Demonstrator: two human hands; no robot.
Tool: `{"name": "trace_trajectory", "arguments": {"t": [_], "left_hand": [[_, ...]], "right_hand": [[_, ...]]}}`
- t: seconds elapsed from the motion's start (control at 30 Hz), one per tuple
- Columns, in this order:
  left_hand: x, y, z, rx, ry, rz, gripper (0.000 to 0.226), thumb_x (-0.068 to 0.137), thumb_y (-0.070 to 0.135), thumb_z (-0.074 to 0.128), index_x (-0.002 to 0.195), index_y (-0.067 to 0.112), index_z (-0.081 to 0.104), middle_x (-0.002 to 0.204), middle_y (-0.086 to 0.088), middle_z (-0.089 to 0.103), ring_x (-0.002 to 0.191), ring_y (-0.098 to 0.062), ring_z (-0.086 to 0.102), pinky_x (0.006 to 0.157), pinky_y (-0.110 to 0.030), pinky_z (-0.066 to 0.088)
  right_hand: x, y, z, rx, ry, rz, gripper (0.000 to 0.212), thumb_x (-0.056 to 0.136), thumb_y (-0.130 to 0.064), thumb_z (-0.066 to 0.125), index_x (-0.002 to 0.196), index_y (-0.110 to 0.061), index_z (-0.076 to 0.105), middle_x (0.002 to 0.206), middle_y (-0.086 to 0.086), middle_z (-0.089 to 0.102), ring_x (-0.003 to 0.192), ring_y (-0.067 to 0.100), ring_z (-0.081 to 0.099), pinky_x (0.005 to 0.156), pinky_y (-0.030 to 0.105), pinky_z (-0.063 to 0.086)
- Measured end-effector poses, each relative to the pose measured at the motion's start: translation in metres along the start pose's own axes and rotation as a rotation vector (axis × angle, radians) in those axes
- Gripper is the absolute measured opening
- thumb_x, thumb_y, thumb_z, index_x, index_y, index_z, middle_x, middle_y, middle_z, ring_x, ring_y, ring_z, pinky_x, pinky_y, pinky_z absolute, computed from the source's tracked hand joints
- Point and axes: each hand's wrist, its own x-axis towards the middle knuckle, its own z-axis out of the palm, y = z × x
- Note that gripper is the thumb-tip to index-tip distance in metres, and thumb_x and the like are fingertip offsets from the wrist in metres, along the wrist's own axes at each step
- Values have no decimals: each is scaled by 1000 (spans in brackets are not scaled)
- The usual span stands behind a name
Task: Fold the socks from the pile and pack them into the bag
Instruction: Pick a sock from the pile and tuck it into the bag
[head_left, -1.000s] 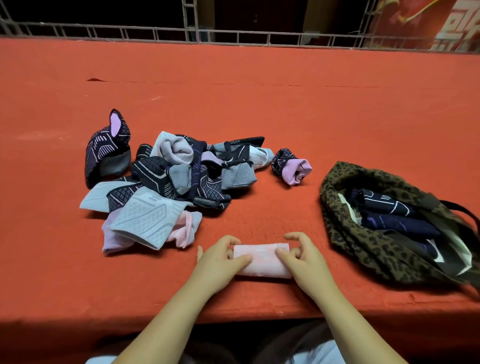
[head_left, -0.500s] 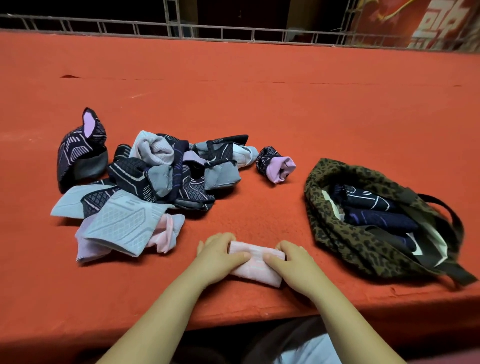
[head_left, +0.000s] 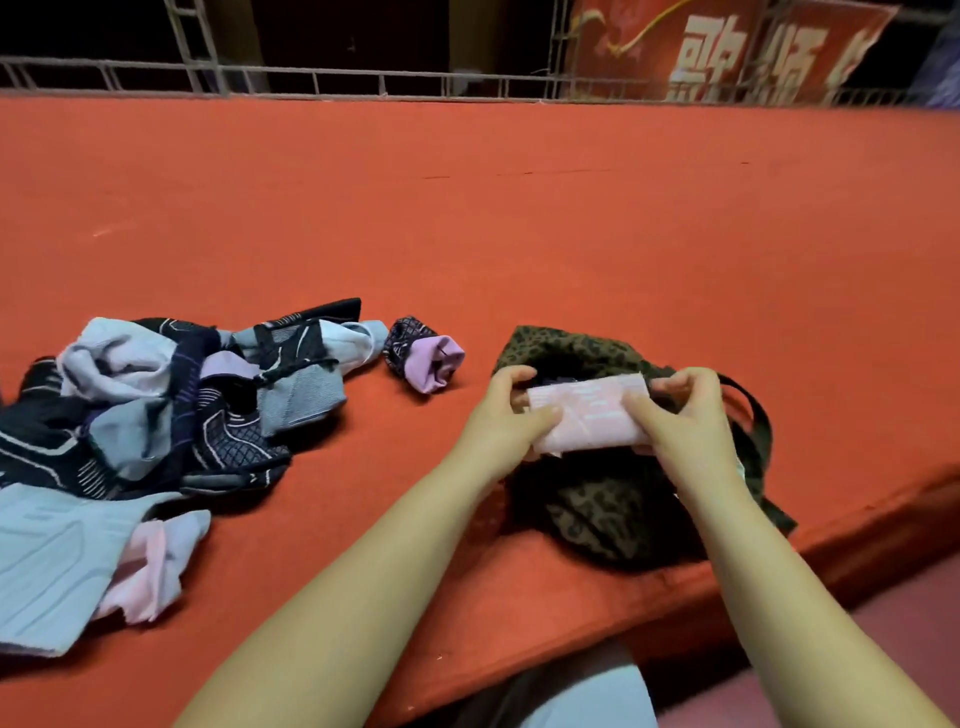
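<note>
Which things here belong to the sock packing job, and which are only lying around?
Part of the job:
folded pink sock, held by left hand and right hand
leopard-print bag
sock pile
rolled purple sock

Not part of it:
red banner
metal railing

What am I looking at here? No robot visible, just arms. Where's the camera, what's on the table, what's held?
There is no machine: a person works with bare hands. The one camera sits on the person's head, looking forward and down, so the arms enter from the bottom. The left hand and right hand each grip an end of a folded pink sock, holding it above the open leopard-print bag. On the red table, to the left, lies a pile of unfolded socks; one rolled dark-and-purple sock sits apart between the pile and the bag. Beyond the table are a metal railing and a red banner.
</note>
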Motion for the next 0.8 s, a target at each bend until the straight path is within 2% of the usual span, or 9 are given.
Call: {"name": "trace_trajectory", "arguments": {"t": [0.07, 0.2, 0.33, 0.4, 0.43, 0.5, 0.57, 0.7, 0.8], "left_hand": [[20, 9, 21, 26, 2, 4, 48, 85, 15, 63, 128, 28, 45, 103, 0, 52, 81, -16, 56, 64, -32, 52], [44, 0, 47, 349, -84, 50, 41, 88, 22, 57, 129, 20, 54, 124, -2, 58, 103, -19, 59, 75, -25, 48], [46, -22, 52, 632, -208, 55, 34, 82, 47, 50, 91, 17, 63, 100, -13, 64, 98, -29, 59, 73, -31, 39], [46, -28, 52, 691, -202, 96, 38, 73, 60, 46, 73, 23, 58, 83, -9, 56, 89, -30, 58, 66, -32, 37], [46, -29, 52, 719, -200, 125, 37, 72, 63, 47, 75, 28, 61, 84, -4, 55, 88, -27, 57, 66, -31, 36], [45, -28, 52, 750, -191, 156, 39, 77, 57, 55, 99, 28, 68, 98, -2, 54, 97, -19, 53, 78, -30, 40], [46, -24, 52, 699, -125, 128, 36, 80, 46, 62, 109, 25, 68, 102, 0, 49, 98, -15, 53, 87, -28, 41], [48, -20, 54, 658, -140, 93, 34, 73, 50, 55, 86, 23, 70, 78, -4, 54, 81, -27, 60, 61, -28, 38], [39, -12, 41, 567, -135, 69, 36, 81, 46, 50, 84, 15, 68, 81, -5, 65, 77, -23, 62, 71, -35, 49]], "right_hand": [[28, 10, -12, -45, 22, 16, 28, 83, -24, 64, 101, -20, 43, 96, -3, 54, 84, 17, 56, 75, 43, 52], [62, 37, -25, -313, -63, -12, 11, 86, -24, 60, 91, -17, 53, 92, 2, 61, 79, 23, 56, 64, 32, 41], [62, 56, -32, -514, -190, -10, 12, 86, -26, 58, 74, -23, 60, 78, -3, 63, 78, 21, 59, 63, 30, 37], [61, 64, -35, -574, -181, -49, 21, 88, -35, 55, 69, -27, 60, 79, -3, 64, 76, 20, 59, 61, 30, 35], [61, 68, -34, -601, -177, -71, 25, 88, -41, 52, 68, -30, 61, 82, -1, 63, 76, 19, 58, 61, 30, 35], [60, 74, -31, -631, -178, -73, 31, 91, -48, 47, 76, -29, 67, 91, 1, 58, 83, 20, 57, 67, 32, 40], [60, 75, -27, -658, -165, -50, 36, 93, -48, 44, 85, -25, 71, 98, 4, 55, 93, 24, 56, 77, 34, 43], [60, 67, -23, -736, -136, -58, 41, 95, -47, 39, 94, -21, 71, 106, 10, 57, 105, 32, 52, 85, 39, 44], [52, 53, -20, -806, -80, -104, 39, 92, -49, 40, 104, -24, 69, 113, 7, 58, 109, 32, 49, 89, 41, 42]]}}
